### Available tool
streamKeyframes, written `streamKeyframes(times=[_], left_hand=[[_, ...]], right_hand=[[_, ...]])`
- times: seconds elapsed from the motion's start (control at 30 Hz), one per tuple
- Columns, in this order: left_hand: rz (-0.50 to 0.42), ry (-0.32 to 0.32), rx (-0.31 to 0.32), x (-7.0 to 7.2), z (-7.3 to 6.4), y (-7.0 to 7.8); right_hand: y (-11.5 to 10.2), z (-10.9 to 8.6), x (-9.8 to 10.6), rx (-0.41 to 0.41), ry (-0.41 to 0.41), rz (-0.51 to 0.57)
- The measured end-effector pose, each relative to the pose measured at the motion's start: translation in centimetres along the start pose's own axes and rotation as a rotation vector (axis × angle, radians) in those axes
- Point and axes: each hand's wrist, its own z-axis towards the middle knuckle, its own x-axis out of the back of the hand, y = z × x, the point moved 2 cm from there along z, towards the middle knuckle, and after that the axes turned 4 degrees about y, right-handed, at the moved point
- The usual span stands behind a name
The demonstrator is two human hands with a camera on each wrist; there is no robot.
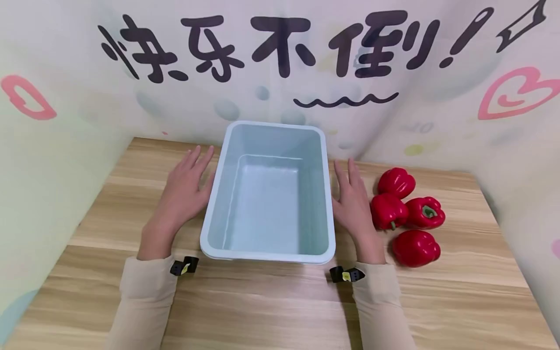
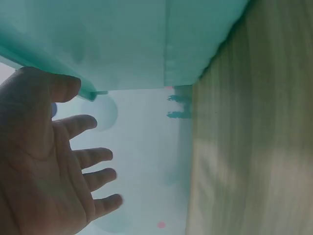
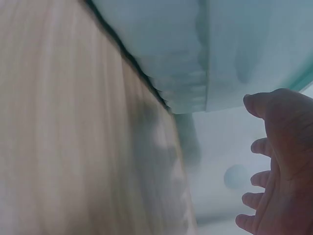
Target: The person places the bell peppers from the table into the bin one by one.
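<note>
On the backdrop [image 1: 245, 97] before you, bold black characters [image 1: 284, 48] read 快乐不倒! (the yellow labels [image 1: 346, 276] by your wrists are too small to make out). The light blue bin [image 1: 267, 256] stands on the wooden table [image 1: 245, 301] between your hands, its inner floor in sight. Your left hand [image 1: 185, 187] and right hand [image 1: 353, 204] flank its sides, fingers extended and spread; you can't tell whether either touches it. Four red peppers [image 1: 415, 248] lie just right of your right hand.

Black Chinese characters [image 1: 283, 48] reading "快乐不倒!" stretch across the pale backdrop [image 1: 183, 112], top of the head-view frame.
</note>
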Motion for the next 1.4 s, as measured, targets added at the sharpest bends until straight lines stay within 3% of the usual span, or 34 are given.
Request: streamKeyframes(times=[0.3,0.53,0.67,1.0,1.2,1.4], left_hand=[[-0.252,0.026,0.03,0.6,-0.5,1.4],[-0.442,-0.002,0.081,1.9,-0.9,2.5],[-0.494,-0.02,0.052,2.3,-1.3,3.2],[-0.495,-0.103,-0.022,2.5,-3.8,4.4],[-0.432,-0.096,-0.085,2.1,-5.4,4.6],[-0.414,-0.078,-0.097,2.2,-7.2,4.9]], right_hand=[[-0.1,-0.3,0.3,0.015,0.031,0.024],[-0.7,-0.2,0.4,0.015,0.016,0.083],[-1.0,-0.4,0.5,-0.004,-0.003,0.122],[-1.1,-1.7,1.1,-0.021,-0.045,0.125],[-0.4,-2.4,1.2,-0.029,-0.057,0.118],[-0.3,-3.1,1.4,-0.022,-0.058,0.129]])
